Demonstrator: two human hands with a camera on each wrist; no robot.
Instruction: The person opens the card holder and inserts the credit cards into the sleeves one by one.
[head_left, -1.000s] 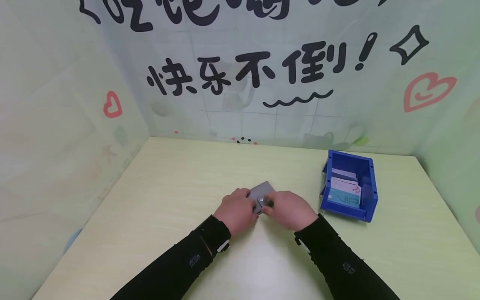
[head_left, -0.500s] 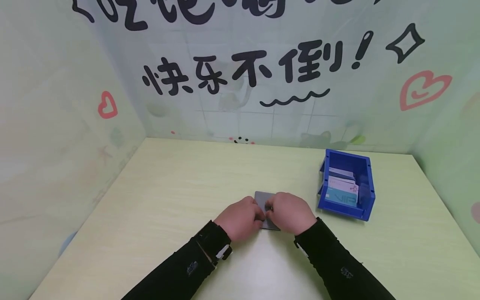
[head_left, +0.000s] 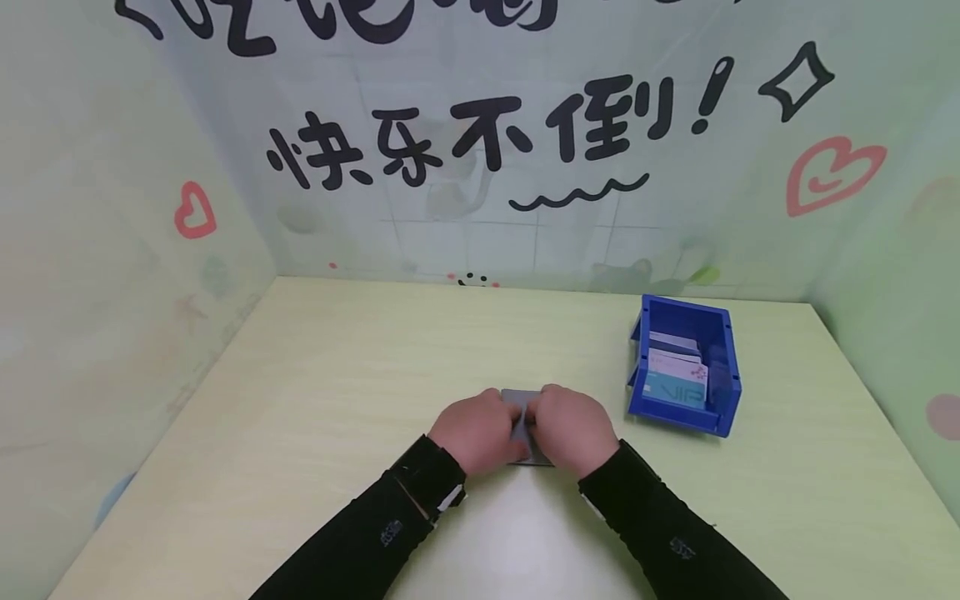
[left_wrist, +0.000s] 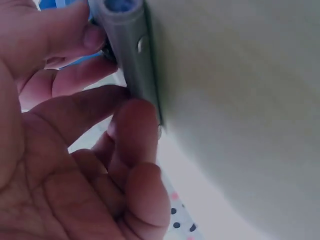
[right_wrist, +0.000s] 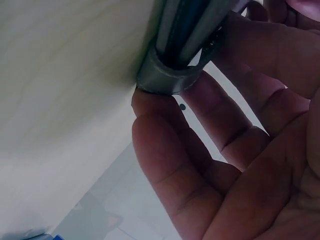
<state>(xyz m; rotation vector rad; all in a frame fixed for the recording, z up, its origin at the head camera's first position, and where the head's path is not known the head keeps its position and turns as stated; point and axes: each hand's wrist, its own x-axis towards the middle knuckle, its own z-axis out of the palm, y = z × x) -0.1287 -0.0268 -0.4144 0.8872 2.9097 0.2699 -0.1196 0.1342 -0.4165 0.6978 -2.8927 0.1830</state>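
A small grey card wallet (head_left: 519,397) lies on the table between my two hands. My left hand (head_left: 477,433) grips its left side; in the left wrist view, curled fingertips meet the wallet's rounded edge (left_wrist: 134,55), with a metal stud on it. From the right, my right hand (head_left: 573,429) holds the wallet with bent fingers. The right wrist view shows those fingers at a grey band (right_wrist: 165,76) around the wallet's layered end, the thumb at its upper face near a dark snap. Both hands cover much of the wallet's face.
A blue open-front bin (head_left: 684,421) stands at the back right of the pale table (head_left: 360,350). Several cards (head_left: 675,387) stand in it, the front one printed VIP. Printed fabric walls (head_left: 450,192) enclose the table at the back and sides.
The wallet has turned from a slant to nearly square and come slightly nearer. Its metal snap, visible earlier, is now hidden in the head view. Both hands have drawn closer together over it.
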